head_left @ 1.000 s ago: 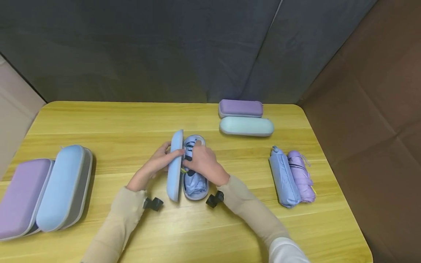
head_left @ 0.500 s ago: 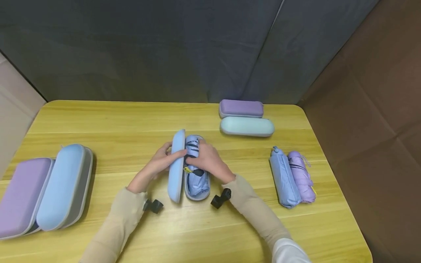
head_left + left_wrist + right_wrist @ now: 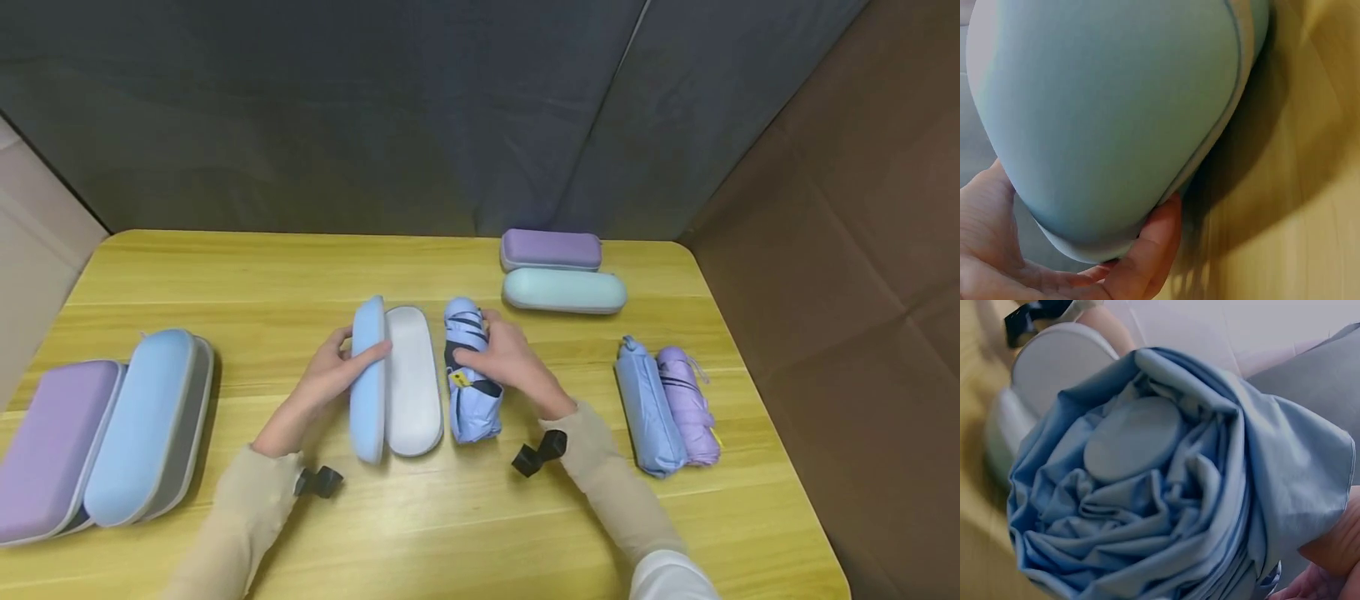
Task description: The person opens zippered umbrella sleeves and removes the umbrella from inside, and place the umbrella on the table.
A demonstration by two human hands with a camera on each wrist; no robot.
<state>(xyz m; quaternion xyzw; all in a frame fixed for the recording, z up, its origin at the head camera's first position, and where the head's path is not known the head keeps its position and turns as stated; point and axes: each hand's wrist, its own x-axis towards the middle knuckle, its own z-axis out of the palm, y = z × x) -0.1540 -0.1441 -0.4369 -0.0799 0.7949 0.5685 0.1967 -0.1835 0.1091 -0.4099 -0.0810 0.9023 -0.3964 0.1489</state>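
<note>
My left hand (image 3: 330, 368) grips the upright lid of a light blue hard case (image 3: 367, 379), thumb over the lid's edge. The case lies unzipped at mid-table, its pale grey inside (image 3: 414, 379) bare. To the right of it, my right hand (image 3: 510, 358) holds a folded blue umbrella (image 3: 474, 417) with dark bands and a yellow tag. In the right wrist view the umbrella's rolled cloth end (image 3: 1135, 437) fills the middle. The left wrist view shows the lid's outer shell (image 3: 1104, 125) with fingers (image 3: 1154, 244) curled at its edge.
At the back stand a purple case (image 3: 551, 248) and a mint case (image 3: 564, 289). A blue umbrella in a sleeve (image 3: 648, 408) and a purple folded umbrella (image 3: 688, 408) lie on the right. Larger purple (image 3: 56, 450) and blue (image 3: 142, 425) cases stand at the left.
My right hand has lifted the umbrella out of the blue case and moved it right. The left hand and the case have shifted a little left.
</note>
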